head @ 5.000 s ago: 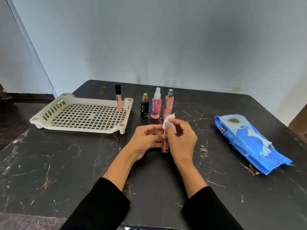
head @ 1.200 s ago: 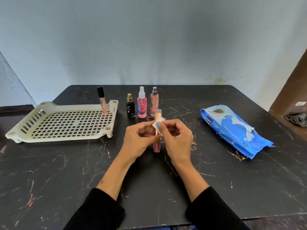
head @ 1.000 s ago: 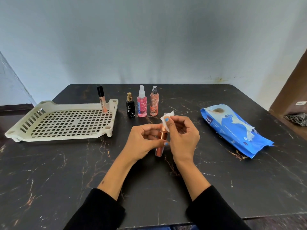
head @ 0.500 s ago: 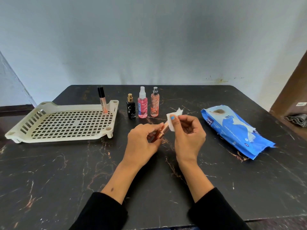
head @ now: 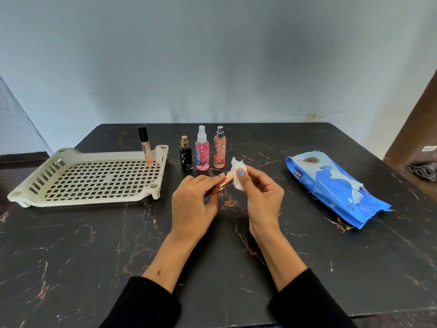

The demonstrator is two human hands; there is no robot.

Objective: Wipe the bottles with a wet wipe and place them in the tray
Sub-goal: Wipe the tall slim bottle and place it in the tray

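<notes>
— Far left: cream plastic slotted tray (head: 71, 183) on the black marbled table (head: 71, 245), just one slim lip-gloss tube with black cap (head: 144, 145) standing upright in its back right corner. Rest of the grid bare.

— So one placed, going by that. And beside the tray?

— Three in a row near its right rim, on the table, none in the tray: small black bottle with gold cap (head: 185, 155), pink spray bottle with clear cap (head: 202, 150), peach spray bottle with silver cap (head: 219, 149). Wiped or not, impossible to tell.

— Centre?

— Left hand (head: 192, 204) with fingers curled shut around a small rose-gold tube (head: 221, 184), held tilted above the table, one end poking toward the right. Right hand (head: 262, 197) with thumb and fingers pinched on a crumpled white wet wipe (head: 237, 177), pressed against that exposed end. Wiping underway, probably near its finish on this piece.

— Left to do?

— Likely this tube into the tray, then the three standing ones.

— Room?

— Open table between hands and tray; raised rim to clear. Three bottles standing close together, easy to knock. Further right, blue wet-wipe pack (head: 331, 188), well apart from the hands, short of the table's right edge.
</notes>
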